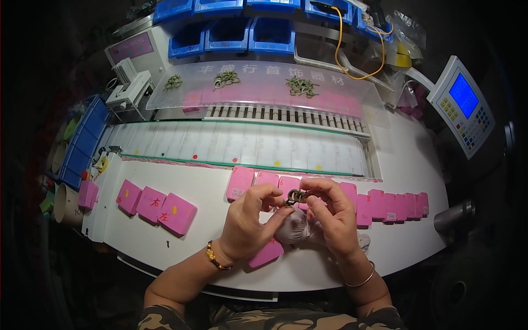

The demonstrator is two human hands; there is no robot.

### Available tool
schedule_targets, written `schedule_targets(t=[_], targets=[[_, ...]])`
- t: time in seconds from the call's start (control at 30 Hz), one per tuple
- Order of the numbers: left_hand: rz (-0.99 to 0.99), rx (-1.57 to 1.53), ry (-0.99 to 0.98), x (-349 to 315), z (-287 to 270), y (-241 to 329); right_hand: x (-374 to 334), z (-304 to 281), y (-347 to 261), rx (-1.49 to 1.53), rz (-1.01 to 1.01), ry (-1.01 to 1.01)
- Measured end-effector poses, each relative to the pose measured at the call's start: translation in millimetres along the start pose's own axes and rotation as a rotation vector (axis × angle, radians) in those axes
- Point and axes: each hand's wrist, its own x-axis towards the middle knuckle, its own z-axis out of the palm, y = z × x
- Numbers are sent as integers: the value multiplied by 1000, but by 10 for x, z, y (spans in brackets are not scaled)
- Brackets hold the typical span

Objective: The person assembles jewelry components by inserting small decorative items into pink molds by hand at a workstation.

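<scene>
In front of me, my left hand (254,220) and my right hand (334,220) are raised close together, fingertips pinched. Between them is a small dark green ring-shaped piece (297,196), apparently of wax, with several loops. Thumb and fingers of the left hand pinch its left end, while the right fingertips grip its right end. A whitish cloth pouch (293,228) lies beneath the hands. Partly hidden by my left hand is a pink rubber mould block (267,254). More pink mould blocks (375,204) stand in a row behind the hands, running off to the right.
Three pink blocks (149,204) lie at left, near a green scrap (168,243). Behind is a long machine with a white slatted bed (236,144); green pieces (302,87) sit on its clear cover (258,74). Blue bins (271,36) stand above; a control panel (463,104) is at right.
</scene>
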Motion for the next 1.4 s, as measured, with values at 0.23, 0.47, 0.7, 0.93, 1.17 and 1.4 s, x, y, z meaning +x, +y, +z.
schedule_targets(t=[0.23, 0.47, 0.7, 0.93, 1.17, 1.4], targets=[[87, 49, -27, -7, 4, -32, -6, 23, -54, -114, -15, 9], [83, 63, -44, -6, -13, -33, 10, 33, -22, -152, -90, 37], [39, 8, -4, 9, -12, 4, -9, 24, 20, -119, -106, 56], [-15, 9, 12, 21, -30, 13, -45, 38, -42, -46, -5, 9], [44, 35, 6, 14, -15, -6, -46, 78, 33, 38, 17, -47], [32, -29, 0, -16, -1, -9, -49, 50, 38, 80, 100, -32]])
